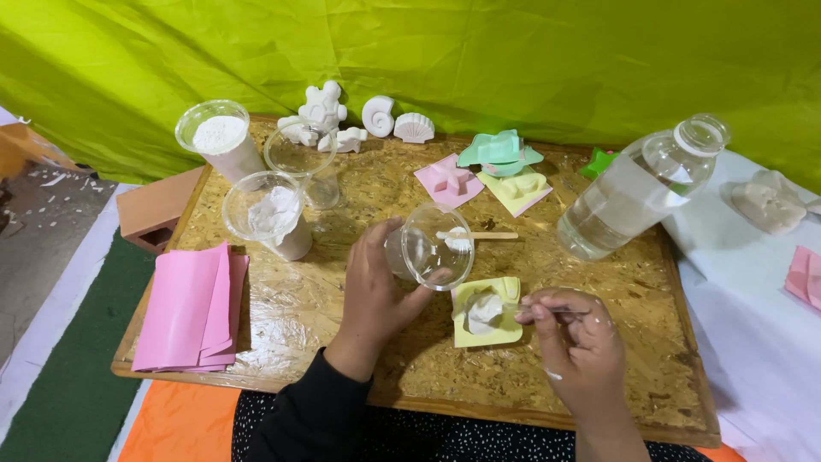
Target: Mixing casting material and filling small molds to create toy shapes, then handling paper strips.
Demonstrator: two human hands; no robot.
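A makeshift craft corner, prob. plaster casting, is suggested: a green tarp (513,60) is hung as backdrop, a chipboard (342,291) is laid as worktop w/ cups of white powder (221,137), silicone moulds (500,154), finished white casts (376,115) & a water bottle (637,188).

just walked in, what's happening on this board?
A person's left hand tilts a clear plastic cup over a yellow mould that holds white paste. The right hand works a small spoon at the mould. Cups of white powder, a water bottle and finished white casts stand behind.
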